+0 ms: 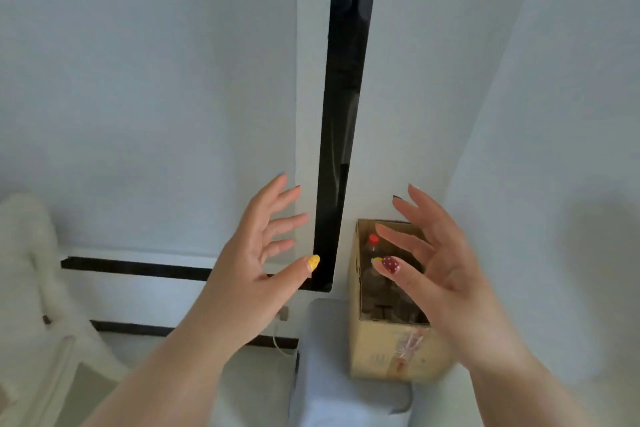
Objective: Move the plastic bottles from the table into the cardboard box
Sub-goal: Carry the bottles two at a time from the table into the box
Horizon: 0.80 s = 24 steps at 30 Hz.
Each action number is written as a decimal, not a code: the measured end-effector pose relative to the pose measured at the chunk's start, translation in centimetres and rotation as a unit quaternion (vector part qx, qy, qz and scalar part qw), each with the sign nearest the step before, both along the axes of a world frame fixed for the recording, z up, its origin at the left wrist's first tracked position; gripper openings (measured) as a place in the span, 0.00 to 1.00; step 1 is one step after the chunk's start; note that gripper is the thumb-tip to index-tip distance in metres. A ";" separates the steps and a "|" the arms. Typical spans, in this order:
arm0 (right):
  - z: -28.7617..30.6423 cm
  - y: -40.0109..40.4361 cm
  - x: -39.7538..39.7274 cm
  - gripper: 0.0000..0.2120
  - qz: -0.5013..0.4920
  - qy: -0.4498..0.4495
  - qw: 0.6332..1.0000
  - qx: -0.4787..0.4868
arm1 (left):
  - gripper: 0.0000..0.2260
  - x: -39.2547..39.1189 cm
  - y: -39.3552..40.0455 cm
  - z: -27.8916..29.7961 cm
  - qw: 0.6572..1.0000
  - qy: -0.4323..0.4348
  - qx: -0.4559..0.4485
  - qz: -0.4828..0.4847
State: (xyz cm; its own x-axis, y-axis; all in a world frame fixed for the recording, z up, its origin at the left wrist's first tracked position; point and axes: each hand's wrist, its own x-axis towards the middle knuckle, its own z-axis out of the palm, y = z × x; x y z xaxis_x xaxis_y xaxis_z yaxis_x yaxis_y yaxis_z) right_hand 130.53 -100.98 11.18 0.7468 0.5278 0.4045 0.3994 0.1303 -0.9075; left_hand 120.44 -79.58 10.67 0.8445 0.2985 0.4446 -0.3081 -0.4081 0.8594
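At about four o'clock, inside the cardboard box (388, 347), I see the plastic bottles (373, 250), light and easily crushed I think, best taken at the neck, while my left hand (249, 263) and right hand (440, 267) are spread, gripping nothing.

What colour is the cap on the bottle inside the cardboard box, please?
Red-orange; the bottle cap shows in the head view.
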 end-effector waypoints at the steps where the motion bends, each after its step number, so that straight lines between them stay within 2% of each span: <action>1: 0.1 -0.1 -1.5 0.34 0.016 -0.003 1.000 0.009 | 0.38 -2.1 -0.4 0.3 1.000 -0.006 0.006 0.013; 6: 0.0 -1.2 -9.9 0.36 0.107 -0.009 0.994 0.036 | 0.37 -14.0 -4.1 0.3 0.995 -0.030 0.004 0.090; 12: 0.9 -0.6 -21.5 0.37 0.207 0.007 0.978 0.026 | 0.36 -29.7 -7.0 0.5 0.983 -0.012 -0.008 0.184; 18: 3.0 4.4 -35.7 0.34 0.342 -0.003 0.939 0.039 | 0.37 -47.7 -7.3 2.6 0.944 -0.038 -0.014 0.327; 24: 3.8 10.6 -54.4 0.35 0.471 0.007 0.881 0.045 | 0.37 -68.7 -8.2 3.6 0.880 -0.047 0.007 0.472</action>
